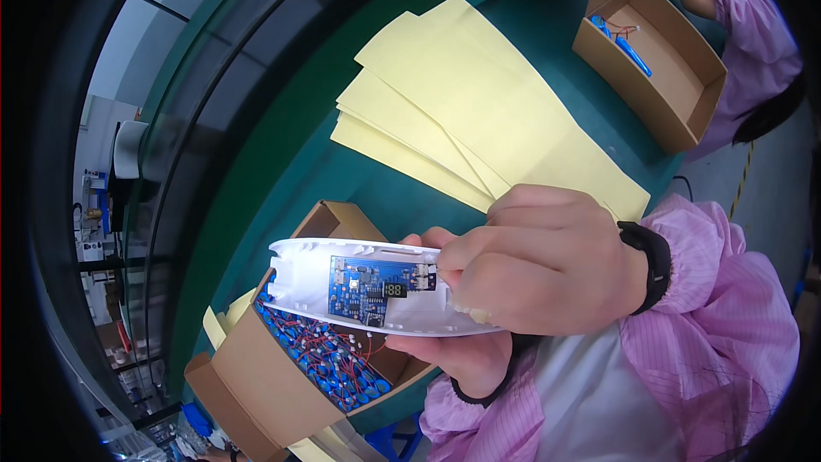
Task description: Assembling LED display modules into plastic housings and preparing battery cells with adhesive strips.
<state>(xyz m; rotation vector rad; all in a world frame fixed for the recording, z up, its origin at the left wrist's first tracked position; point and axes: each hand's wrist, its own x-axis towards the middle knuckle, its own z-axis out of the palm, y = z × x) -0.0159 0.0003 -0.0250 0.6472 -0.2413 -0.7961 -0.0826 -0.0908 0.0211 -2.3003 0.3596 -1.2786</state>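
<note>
A white plastic shell (299, 278), long and open on top, is held level by my left hand (466, 355). That hand grips it from beneath, with the thumb along the near edge and fingertips at the far edge. Inside the shell lies a blue circuit board (349, 298) carrying a small black two-digit display (394, 290) and white connectors (425, 276) at its right end. My right hand (547, 265) is closed in a pinch over the shell's right end, beside those connectors. Its fingers hide whatever they pinch.
Below the shell, an open cardboard box (282, 368) holds many blue cells with red wires (329, 364). Yellow sheets (462, 85) lie overlapped on the green table (295, 184). Another open box (676, 60) at far right contains a few blue cells (631, 56). A person in a pink sleeve (757, 21) works beyond.
</note>
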